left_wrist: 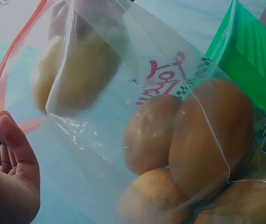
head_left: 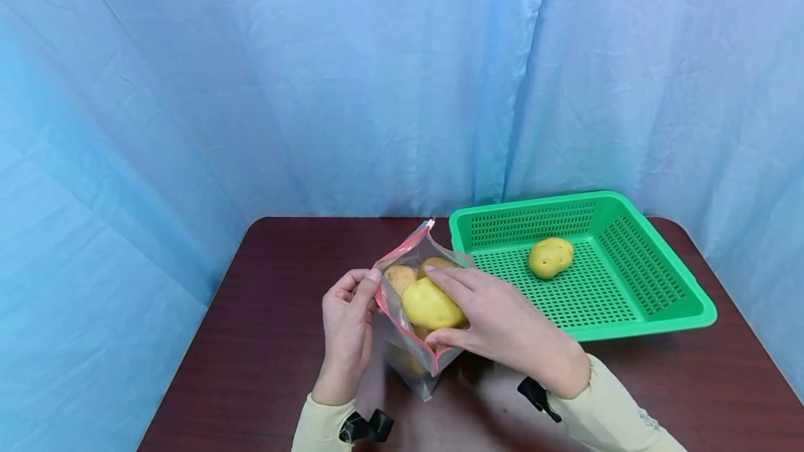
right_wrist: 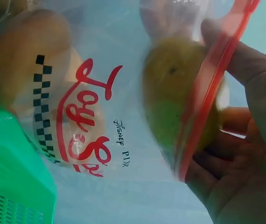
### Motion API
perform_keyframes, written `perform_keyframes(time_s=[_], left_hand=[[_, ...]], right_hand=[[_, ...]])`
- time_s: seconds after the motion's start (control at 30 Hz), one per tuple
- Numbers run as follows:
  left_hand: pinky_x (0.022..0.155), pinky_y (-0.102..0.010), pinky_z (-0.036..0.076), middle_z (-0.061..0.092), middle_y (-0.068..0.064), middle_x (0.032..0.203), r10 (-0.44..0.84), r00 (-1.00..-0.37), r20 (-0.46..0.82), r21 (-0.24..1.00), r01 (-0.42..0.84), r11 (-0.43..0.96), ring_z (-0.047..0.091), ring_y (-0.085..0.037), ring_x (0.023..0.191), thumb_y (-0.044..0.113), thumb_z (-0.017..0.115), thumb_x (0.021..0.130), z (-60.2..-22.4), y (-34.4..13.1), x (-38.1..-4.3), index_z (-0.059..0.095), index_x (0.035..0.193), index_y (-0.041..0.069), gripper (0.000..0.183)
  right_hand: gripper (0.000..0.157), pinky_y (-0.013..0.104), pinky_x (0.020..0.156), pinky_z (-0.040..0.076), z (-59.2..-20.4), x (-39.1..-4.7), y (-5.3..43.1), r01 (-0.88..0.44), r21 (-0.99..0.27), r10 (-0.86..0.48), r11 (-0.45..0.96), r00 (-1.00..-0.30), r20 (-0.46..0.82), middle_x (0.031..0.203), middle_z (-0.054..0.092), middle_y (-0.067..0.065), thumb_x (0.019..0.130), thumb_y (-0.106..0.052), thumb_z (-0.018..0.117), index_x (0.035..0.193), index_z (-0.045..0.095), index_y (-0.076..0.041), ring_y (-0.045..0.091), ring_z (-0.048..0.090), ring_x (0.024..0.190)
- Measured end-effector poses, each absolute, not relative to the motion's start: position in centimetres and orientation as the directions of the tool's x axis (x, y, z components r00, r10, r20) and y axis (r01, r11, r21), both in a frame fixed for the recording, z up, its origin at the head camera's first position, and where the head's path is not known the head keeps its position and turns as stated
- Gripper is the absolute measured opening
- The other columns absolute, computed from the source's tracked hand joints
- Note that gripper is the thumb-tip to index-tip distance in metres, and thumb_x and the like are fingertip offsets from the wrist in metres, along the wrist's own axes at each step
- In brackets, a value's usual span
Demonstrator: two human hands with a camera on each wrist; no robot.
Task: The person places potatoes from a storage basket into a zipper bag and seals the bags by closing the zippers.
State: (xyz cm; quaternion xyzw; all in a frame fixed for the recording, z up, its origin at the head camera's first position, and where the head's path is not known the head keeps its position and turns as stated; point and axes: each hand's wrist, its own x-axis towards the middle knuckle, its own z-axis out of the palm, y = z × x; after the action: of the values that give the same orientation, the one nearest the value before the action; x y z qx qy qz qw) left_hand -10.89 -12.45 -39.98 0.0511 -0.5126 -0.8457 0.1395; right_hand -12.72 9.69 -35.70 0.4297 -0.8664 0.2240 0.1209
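A clear zip bag (head_left: 405, 365) with a red-edged mouth stands upright on the table, its top spread wide. Several potatoes (left_wrist: 212, 140) lie in its lower part. My left hand (head_left: 349, 319) pinches the bag's left rim between thumb and fingers. In my right hand (head_left: 502, 312) is a yellow potato (head_left: 432, 304), gripped between thumb and fingers at the bag's mouth. Through the plastic, the right wrist view shows this held potato (right_wrist: 175, 88) inside the rim, above the others. Red lettering (right_wrist: 88, 112) and a checkered strip mark the bag's side.
A green plastic basket (head_left: 628, 332) stands to the right on the dark brown table (head_left: 264, 340), close beside the bag. One potato (head_left: 551, 257) lies in it. Blue curtains (head_left: 352, 89) hang behind and along the sides of the table.
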Motion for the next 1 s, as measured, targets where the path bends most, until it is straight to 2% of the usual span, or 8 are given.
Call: perform_keyframes(time_s=[0.13, 0.27, 0.33, 0.43, 0.53, 0.6, 0.77, 1.0], left_hand=[[0.056, -0.02, 0.05, 0.062, 0.001, 0.067, -0.289, -0.956, 0.049, 0.881, 0.178, -0.438, 0.056, -0.008, 0.057, 0.001, 0.065, 0.098, -39.9, -12.6, -10.8, 0.069, 0.086, 0.007, 0.014], [0.055, -0.02, 0.049, 0.061, 0.001, 0.066, -0.291, -0.956, 0.04, 0.876, 0.173, -0.449, 0.054, -0.008, 0.056, 0.0, 0.064, 0.098, -39.8, -12.7, -10.7, 0.069, 0.085, 0.008, 0.015], [0.054, -0.02, 0.048, 0.06, 0.001, 0.066, -0.286, -0.957, 0.038, 0.876, 0.169, -0.451, 0.054, -0.008, 0.056, 0.0, 0.065, 0.098, -39.8, -12.7, -10.7, 0.069, 0.085, 0.008, 0.015], [0.054, -0.019, 0.047, 0.06, 0.001, 0.066, -0.272, -0.962, 0.033, 0.877, 0.158, -0.453, 0.053, -0.009, 0.056, 0.0, 0.065, 0.097, -39.9, -12.9, -10.7, 0.068, 0.085, 0.007, 0.014], [0.054, -0.019, 0.047, 0.06, 0.001, 0.066, -0.264, -0.964, 0.031, 0.882, 0.151, -0.447, 0.053, -0.009, 0.057, 0.0, 0.065, 0.097, -39.9, -13.0, -10.6, 0.068, 0.087, 0.007, 0.013], [0.054, -0.02, 0.048, 0.06, 0.001, 0.066, -0.263, -0.964, 0.036, 0.884, 0.153, -0.441, 0.053, -0.009, 0.057, -0.001, 0.065, 0.097, -39.9, -13.0, -10.6, 0.067, 0.087, 0.006, 0.012], [0.056, -0.02, 0.047, 0.057, 0.002, 0.067, -0.262, -0.963, 0.058, 0.884, 0.172, -0.435, 0.051, -0.008, 0.058, -0.001, 0.066, 0.096, -39.5, -13.1, -10.9, 0.065, 0.087, 0.005, 0.011], [0.052, -0.019, 0.039, 0.056, 0.002, 0.067, -0.246, -0.969, 0.025, 0.907, 0.126, -0.403, 0.046, -0.009, 0.057, 0.0, 0.067, 0.095, -39.5, -13.0, -10.7, 0.065, 0.086, 0.005, 0.011]], right_hand=[[0.072, 0.044, 0.096, 0.055, -36.0, -12.8, 10.0, -0.836, -0.277, -0.672, 0.474, -0.547, 0.499, 0.132, 0.068, 0.011, 0.092, -0.055, 0.071, 0.137, 0.063, 0.0, 0.026, 0.065, 0.121], [0.057, 0.043, 0.095, 0.054, -36.3, -13.2, 10.9, -0.822, -0.293, -0.518, 0.488, -0.543, 0.661, 0.125, 0.07, 0.01, 0.102, -0.052, 0.06, 0.127, 0.069, -0.001, 0.027, 0.066, 0.114], [0.051, 0.043, 0.09, 0.055, -36.4, -13.3, 11.4, -0.767, -0.325, -0.423, 0.554, -0.595, 0.683, 0.122, 0.07, 0.011, 0.102, -0.046, 0.064, 0.126, 0.069, -0.001, 0.027, 0.067, 0.111], [0.04, 0.041, 0.079, 0.058, -36.8, -13.3, 12.1, -0.636, -0.413, -0.319, 0.652, -0.724, 0.612, 0.111, 0.073, 0.007, 0.097, -0.036, 0.073, 0.122, 0.071, -0.004, 0.021, 0.07, 0.099], [0.018, 0.033, 0.065, 0.056, -37.0, -13.3, 12.4, -0.534, -0.486, -0.285, 0.692, -0.82, 0.496, 0.091, 0.073, -0.005, 0.093, -0.022, 0.077, 0.107, 0.077, -0.011, 0.009, 0.068, 0.078], [0.004, 0.027, 0.058, 0.05, -37.0, -13.4, 12.5, -0.517, -0.508, -0.283, 0.689, -0.837, 0.468, 0.079, 0.069, -0.012, 0.093, -0.016, 0.075, 0.095, 0.078, -0.015, 0.002, 0.062, 0.066], [0.013, 0.018, 0.052, 0.042, -36.7, -13.8, 12.3, -0.569, -0.523, -0.268, 0.634, -0.796, 0.542, 0.069, 0.062, -0.017, 0.089, -0.007, 0.074, 0.083, 0.076, -0.018, -0.002, 0.054, 0.058], [0.011, 0.018, 0.059, 0.049, -37.0, -13.8, 12.4, -0.555, -0.576, -0.263, 0.6, -0.817, 0.513, 0.075, 0.068, -0.017, 0.092, -0.009, 0.073, 0.088, 0.078, -0.018, -0.001, 0.064, 0.065]])
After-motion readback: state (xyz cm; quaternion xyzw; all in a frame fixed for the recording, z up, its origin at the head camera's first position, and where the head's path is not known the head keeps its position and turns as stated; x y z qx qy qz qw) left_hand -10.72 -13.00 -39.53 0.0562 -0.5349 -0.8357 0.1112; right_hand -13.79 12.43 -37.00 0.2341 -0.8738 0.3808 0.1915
